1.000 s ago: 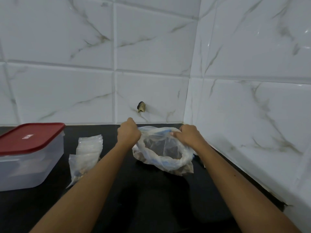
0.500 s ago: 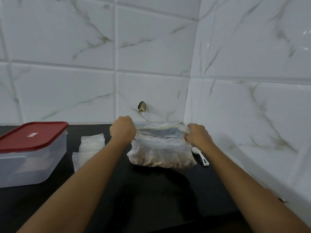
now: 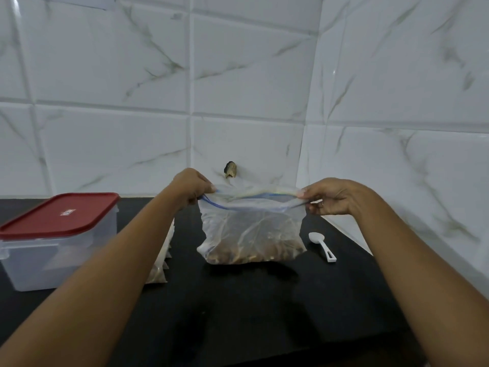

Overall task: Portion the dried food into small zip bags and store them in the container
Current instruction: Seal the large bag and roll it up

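Observation:
A large clear zip bag (image 3: 252,231) with a blue seal strip stands upright on the black counter, brown dried food lying in its bottom. My left hand (image 3: 191,187) pinches the left end of its top edge. My right hand (image 3: 332,196) pinches the right end, and the mouth is stretched flat between them. A pile of small zip bags (image 3: 162,263) lies left of it, mostly hidden behind my left forearm. At the far left stands a clear plastic container (image 3: 57,250) with its red lid (image 3: 59,214) on.
A white plastic spoon (image 3: 321,245) lies on the black counter (image 3: 251,308) just right of the big bag. White marble-look tiled walls meet in a corner behind it, with a small dark fitting (image 3: 230,169) on the back wall.
The big bag went from slumped with its mouth gaping to upright. My hands moved apart and up, pulling its top edge taut. The spoon came into view.

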Demonstrator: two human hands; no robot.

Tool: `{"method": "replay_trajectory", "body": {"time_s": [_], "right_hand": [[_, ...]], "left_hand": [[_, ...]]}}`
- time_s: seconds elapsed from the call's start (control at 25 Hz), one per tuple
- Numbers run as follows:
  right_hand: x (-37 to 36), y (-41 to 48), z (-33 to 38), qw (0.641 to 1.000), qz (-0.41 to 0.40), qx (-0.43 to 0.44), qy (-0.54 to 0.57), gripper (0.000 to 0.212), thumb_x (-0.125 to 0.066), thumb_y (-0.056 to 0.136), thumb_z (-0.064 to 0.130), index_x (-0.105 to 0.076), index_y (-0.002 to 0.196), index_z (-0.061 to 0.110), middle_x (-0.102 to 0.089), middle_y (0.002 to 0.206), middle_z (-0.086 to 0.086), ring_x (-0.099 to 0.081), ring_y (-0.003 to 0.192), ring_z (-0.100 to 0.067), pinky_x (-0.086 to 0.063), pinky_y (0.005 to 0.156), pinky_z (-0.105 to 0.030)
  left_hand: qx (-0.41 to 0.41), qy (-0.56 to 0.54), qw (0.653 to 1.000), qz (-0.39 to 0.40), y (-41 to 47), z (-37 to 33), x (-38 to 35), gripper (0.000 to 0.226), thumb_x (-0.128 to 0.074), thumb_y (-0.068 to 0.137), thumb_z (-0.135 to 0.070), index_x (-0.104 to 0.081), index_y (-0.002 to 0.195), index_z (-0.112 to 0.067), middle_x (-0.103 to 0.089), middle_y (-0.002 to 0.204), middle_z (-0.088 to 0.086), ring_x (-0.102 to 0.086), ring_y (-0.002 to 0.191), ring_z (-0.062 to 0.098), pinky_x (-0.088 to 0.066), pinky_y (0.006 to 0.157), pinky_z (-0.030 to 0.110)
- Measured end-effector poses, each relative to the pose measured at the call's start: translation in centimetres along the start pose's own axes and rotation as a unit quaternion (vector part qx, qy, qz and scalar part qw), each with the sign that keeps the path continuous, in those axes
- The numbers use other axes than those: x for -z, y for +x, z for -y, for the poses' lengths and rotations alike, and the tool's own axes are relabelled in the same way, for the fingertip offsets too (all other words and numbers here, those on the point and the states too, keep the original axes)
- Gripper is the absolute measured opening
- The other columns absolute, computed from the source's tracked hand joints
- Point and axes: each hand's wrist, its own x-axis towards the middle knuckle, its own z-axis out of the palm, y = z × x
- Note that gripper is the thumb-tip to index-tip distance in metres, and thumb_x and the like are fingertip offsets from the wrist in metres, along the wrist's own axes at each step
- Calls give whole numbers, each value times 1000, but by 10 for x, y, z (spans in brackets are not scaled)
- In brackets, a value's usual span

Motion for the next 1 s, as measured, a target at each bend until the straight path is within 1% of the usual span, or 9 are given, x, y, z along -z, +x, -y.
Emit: {"method": "replay_trajectory", "body": {"time_s": [0.16, 0.28, 0.44, 0.56, 0.64, 0.72, 0.84, 0.92, 1.0], "right_hand": [[-11, -6, 11, 991, -82, 71, -74, 20, -61, 80, -13, -58, 76, 6, -54, 74, -8, -47, 59, -15, -39, 47, -19], [-20, -11, 21, 984, -97, 91, -120, 20, -59, 80, -15, -61, 87, 3, -53, 68, -10, -44, 55, -15, -40, 45, -19], [-24, -14, 32, 981, -111, 108, -117, 13, -66, 77, -9, -61, 85, 0, -53, 69, -9, -46, 57, -15, -43, 51, -19], [-21, -13, 33, 993, -56, 108, -2, 15, -64, 77, -13, -60, 78, 1, -58, 77, -11, -56, 66, -18, -53, 46, -17], [-20, -12, 28, 993, -46, 107, -13, 14, -63, 78, -13, -59, 78, 0, -57, 80, -12, -57, 69, -18, -53, 44, -15], [-22, -12, 22, 992, -39, 121, -25, 11, -64, 78, -12, -60, 78, -2, -58, 78, -12, -57, 69, -18, -53, 47, -14], [-28, -14, 19, 986, -8, 156, 53, 11, -58, 83, -11, -63, 91, -5, -60, 79, -11, -58, 71, -17, -55, 55, -16], [-28, -16, 18, 981, -14, 175, 77, 21, -52, 86, -12, -60, 103, -4, -60, 82, -12, -59, 74, -19, -55, 63, -20], [-25, -16, 8, 972, -36, 196, 126, 31, -47, 87, -15, -53, 116, -5, -60, 85, -15, -61, 76, -21, -55, 73, -26]], "left_hand": [[-38, -85, 992, -88, 2, -5, 7, 14, -69, 83, -14, -69, 93, -4, -52, 62, 5, -42, 52, 13, -39, 49, 20], [-74, -2, 984, -165, 2, -7, 11, 8, -68, 84, -14, -70, 88, -8, -59, 67, 5, -54, 60, 18, -46, 65, 26], [-94, 61, 964, -240, 2, -10, 17, 8, -65, 85, -12, -71, 87, -7, -61, 83, 4, -54, 79, 18, -38, 71, 27], [-66, 100, 965, -231, 5, -11, 25, 15, -65, 86, -19, -70, 92, -6, -64, 92, 8, -54, 83, 21, -37, 71, 29], [-68, 239, 945, -214, 2, -13, 23, 32, -60, 88, -36, -68, 103, -9, -63, 109, 11, -55, 100, 28, -41, 78, 34], [-143, 350, 912, -158, -3, -25, 10, 49, -54, 85, -55, -60, 119, -21, -52, 130, 10, -43, 122, 32, -36, 97, 40], [-311, 355, 881, 33, -9, -58, -33, 79, -65, 71, -62, -39, 138, -27, -37, 147, 1, -33, 135, 24, -27, 109, 42], [-332, 381, 857, 100, -8, -74, -65, 83, -70, 73, -53, -31, 141, -25, -41, 144, 4, -40, 129, 25, -33, 106, 42], [-325, 366, 864, 121, 0, -84, -84, 63, -65, 83, -34, -33, 136, -21, -51, 131, 10, -50, 115, 28, -42, 89, 38]]}}
